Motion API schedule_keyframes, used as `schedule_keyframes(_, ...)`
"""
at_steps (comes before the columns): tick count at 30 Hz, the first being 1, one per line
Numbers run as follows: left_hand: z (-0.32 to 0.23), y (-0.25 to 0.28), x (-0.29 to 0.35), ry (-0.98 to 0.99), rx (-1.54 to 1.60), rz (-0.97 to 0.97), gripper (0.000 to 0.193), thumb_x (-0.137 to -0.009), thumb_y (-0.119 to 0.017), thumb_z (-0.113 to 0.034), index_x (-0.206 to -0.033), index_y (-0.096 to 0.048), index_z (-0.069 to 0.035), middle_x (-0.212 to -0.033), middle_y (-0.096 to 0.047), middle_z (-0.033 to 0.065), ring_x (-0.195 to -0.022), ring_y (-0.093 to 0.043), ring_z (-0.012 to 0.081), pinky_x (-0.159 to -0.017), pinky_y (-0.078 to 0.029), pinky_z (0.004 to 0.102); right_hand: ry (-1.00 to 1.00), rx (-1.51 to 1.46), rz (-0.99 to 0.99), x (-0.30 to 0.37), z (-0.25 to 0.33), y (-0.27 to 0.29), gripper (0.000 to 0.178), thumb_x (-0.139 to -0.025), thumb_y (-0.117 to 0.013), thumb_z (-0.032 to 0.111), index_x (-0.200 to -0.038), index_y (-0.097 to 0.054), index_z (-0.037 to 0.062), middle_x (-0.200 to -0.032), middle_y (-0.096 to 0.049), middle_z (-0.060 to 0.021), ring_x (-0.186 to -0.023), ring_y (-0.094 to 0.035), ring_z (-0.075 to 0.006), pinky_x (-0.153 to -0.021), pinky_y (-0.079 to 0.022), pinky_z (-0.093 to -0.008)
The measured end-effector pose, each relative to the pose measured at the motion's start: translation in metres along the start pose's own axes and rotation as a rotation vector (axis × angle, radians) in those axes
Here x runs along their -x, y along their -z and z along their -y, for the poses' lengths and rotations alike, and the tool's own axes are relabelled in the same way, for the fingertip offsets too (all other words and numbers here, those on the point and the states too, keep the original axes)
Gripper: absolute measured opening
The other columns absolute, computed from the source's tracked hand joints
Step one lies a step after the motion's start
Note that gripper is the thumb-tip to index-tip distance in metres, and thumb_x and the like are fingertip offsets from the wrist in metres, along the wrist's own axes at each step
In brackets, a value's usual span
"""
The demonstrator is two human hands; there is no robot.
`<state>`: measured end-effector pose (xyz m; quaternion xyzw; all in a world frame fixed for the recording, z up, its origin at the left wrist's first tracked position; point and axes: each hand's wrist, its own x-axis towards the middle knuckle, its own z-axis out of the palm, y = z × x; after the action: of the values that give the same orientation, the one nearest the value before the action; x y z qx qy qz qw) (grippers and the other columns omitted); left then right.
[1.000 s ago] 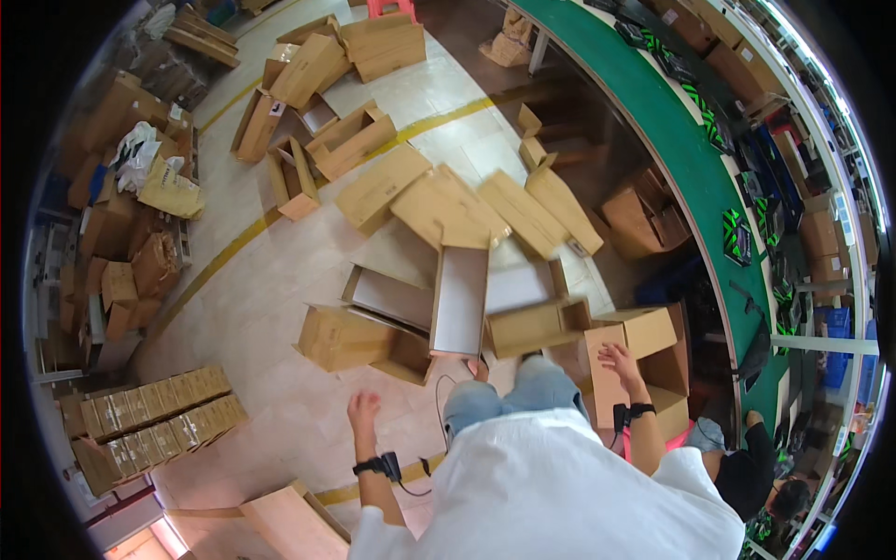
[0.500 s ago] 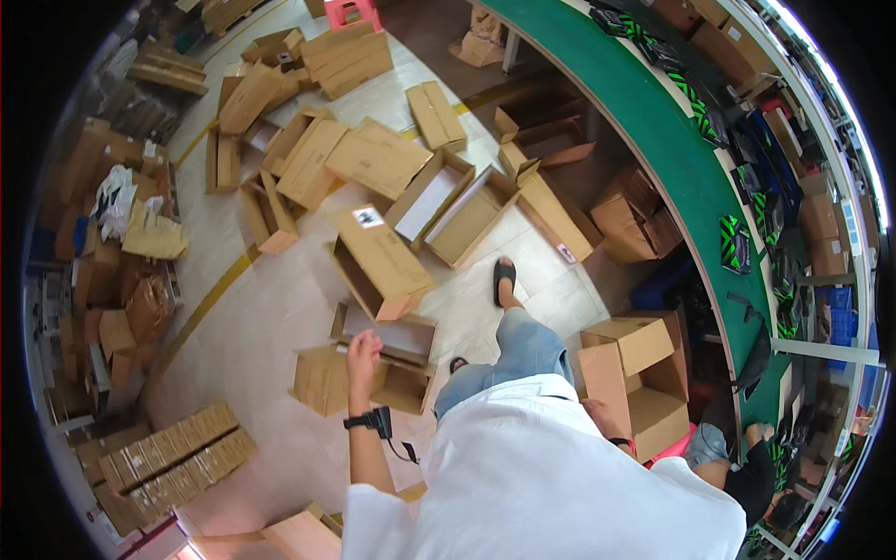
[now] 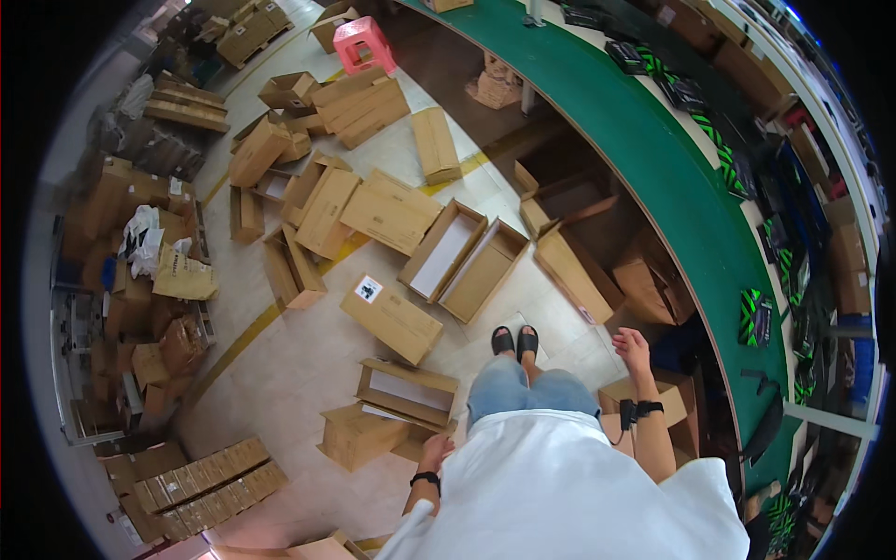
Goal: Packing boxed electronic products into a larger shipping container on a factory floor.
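My left hand (image 3: 436, 453) hangs low beside my white shirt, fingers loosely bent, with nothing visible in it. Nearest to it are a tipped brown carton (image 3: 359, 439) and a long open carton (image 3: 434, 411) with a pale inside. Out in front on the other side, my right hand (image 3: 633, 347) is raised, its fingers apart and holding nothing. Below that hand and partly hidden by the forearm stands an open carton (image 3: 686, 397). A dark device with a cable is strapped to my right wrist; the left wrist wears a black band.
Empty-looking brown cartons (image 3: 392, 210) lie scattered ahead, one with a white label (image 3: 397, 322). A pink stool (image 3: 364, 45) stands beyond. Along the right curves a green-topped bench (image 3: 644, 140) with black-and-green packages (image 3: 754, 317). Stacked cartons (image 3: 210, 485) line the left.
My left hand has drawn back toward my body, while my right hand has swung forward from beside the carton. My feet now stand side by side, and more of the pink stool shows.
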<state>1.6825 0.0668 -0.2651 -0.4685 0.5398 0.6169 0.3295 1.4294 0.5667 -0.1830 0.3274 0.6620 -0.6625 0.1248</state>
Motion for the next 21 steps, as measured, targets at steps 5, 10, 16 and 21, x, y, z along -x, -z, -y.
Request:
schedule_keyframes(5,-0.104,-0.005,-0.019,-0.027,0.238,-0.059,0.028,-0.091,-0.055,-0.028,-0.109,-0.056,-0.007,-0.091,-0.064,0.0065,-0.084,-0.062,0.0171,-0.063,-0.05,0.0312,0.053,0.162,0.079,0.019,0.025,-0.019,0.023,-0.096,-0.053,0.025,-0.109,-0.06,0.0073,-0.092,-0.065,-0.0043,-0.081,-0.062,-0.0114,-0.07,-0.05,-0.0237)
schedule_keyframes(10,-0.165,-0.004,-0.016,-0.241,0.361,-0.092,0.03,-0.092,-0.052,-0.03,-0.112,-0.054,-0.008,-0.095,-0.063,0.0088,-0.093,-0.061,0.0199,-0.075,-0.049,0.0342,0.179,0.225,0.208,-0.012,0.047,-0.02,0.022,-0.096,-0.052,0.021,-0.109,-0.059,0.0047,-0.09,-0.063,-0.0032,-0.077,-0.059,-0.0089,-0.065,-0.048,-0.0215)
schedule_keyframes(16,-0.102,0.049,-0.016,-0.107,0.308,-0.114,0.034,-0.092,-0.05,-0.033,-0.115,-0.052,-0.008,-0.098,-0.062,0.0085,-0.093,-0.061,0.0218,-0.076,-0.048,0.0367,0.274,0.147,0.178,-0.041,0.078,-0.074,0.023,-0.095,-0.053,0.021,-0.108,-0.059,0.0033,-0.089,-0.064,-0.0041,-0.08,-0.06,-0.0099,-0.07,-0.047,-0.0226)
schedule_keyframes(21,-0.12,0.07,-0.06,-0.102,0.268,-0.208,0.022,-0.09,-0.052,-0.029,-0.098,-0.058,-0.01,-0.084,-0.063,0.0062,-0.077,-0.061,0.0207,-0.065,-0.048,0.0351,0.21,0.084,0.115,-0.01,0.066,-0.043,0.024,-0.094,-0.055,0.022,-0.108,-0.06,0.0035,-0.087,-0.064,-0.0036,-0.079,-0.06,-0.0095,-0.069,-0.047,-0.0222)
